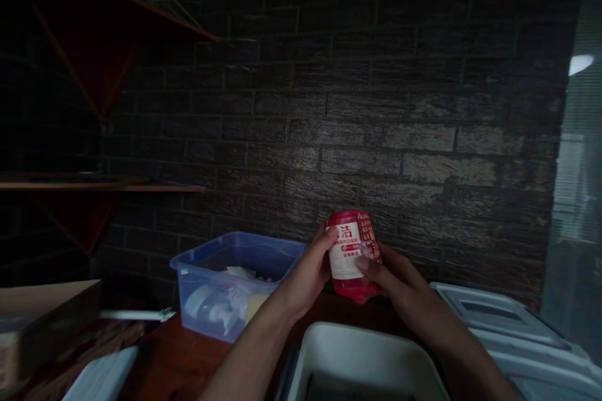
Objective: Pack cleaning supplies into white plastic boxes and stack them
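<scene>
Both of my hands hold a red, plastic-wrapped roll (345,254) with a white label printed in red characters. It is raised above the back of a white bin, in front of the dark brick wall. My left hand (310,269) grips its left side, thumb on the label's edge. From the right, my right hand (397,276) holds it with the thumb pressed on the lower label and the fingers behind, out of sight. Below the hands stands the open white bin (371,341), its inside dark.
A translucent blue tub (197,272) with a pump bottle and other items sits on the brown tabletop (188,357). Grey plastic lids (508,319) lie at right. A cardboard box (51,319) is at left, under wall shelves (164,188).
</scene>
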`<state>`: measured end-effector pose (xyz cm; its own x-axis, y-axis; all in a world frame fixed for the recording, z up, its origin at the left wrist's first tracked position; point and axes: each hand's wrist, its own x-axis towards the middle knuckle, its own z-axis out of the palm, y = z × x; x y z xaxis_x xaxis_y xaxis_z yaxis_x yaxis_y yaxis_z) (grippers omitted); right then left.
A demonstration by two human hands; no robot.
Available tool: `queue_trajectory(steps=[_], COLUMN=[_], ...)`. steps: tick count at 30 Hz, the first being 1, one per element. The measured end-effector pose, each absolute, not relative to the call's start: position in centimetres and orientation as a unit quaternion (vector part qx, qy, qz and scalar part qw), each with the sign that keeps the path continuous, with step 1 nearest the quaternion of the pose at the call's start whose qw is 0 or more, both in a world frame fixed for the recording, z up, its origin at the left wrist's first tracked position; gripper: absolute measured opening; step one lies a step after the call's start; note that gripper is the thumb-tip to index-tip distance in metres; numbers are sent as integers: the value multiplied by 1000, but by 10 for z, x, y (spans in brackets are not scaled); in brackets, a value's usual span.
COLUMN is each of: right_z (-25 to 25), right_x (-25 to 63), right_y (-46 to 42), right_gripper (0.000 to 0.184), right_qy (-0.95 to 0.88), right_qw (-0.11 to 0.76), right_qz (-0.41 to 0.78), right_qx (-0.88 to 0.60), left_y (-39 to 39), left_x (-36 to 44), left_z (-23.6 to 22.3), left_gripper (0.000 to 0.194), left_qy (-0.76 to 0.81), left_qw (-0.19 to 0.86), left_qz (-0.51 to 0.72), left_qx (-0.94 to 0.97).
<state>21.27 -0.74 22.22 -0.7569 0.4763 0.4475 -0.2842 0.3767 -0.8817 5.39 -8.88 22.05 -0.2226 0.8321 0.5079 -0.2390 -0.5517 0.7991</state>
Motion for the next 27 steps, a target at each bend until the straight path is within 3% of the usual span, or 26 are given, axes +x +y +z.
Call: queue_trajectory(steps=[5, 12, 18, 21, 27], right_z=[228, 222, 215, 211, 201], right_x=[242, 257, 252, 247, 241], right_y=[-16, -3, 1, -1, 0], right_gripper=[68, 58, 49, 44, 53], right_qy=[-757, -820, -859, -867, -870], right_qw=[328, 368, 370, 380, 402], right_qz=[550, 415, 321, 287, 247], right_qx=[-128, -140, -150, -150, -147], left_y=[-94, -82, -74, -78, -81], left_x=[62, 69, 72, 69, 58], left_z=[212, 210, 204, 204, 203], left_gripper=[54, 63, 54, 62, 71], left_qy=[289, 314, 325, 346, 330], left_qw=[357, 307, 283, 303, 337], left_qz=[674, 676, 667, 639, 612], left_qx=[578, 592, 608, 616, 634])
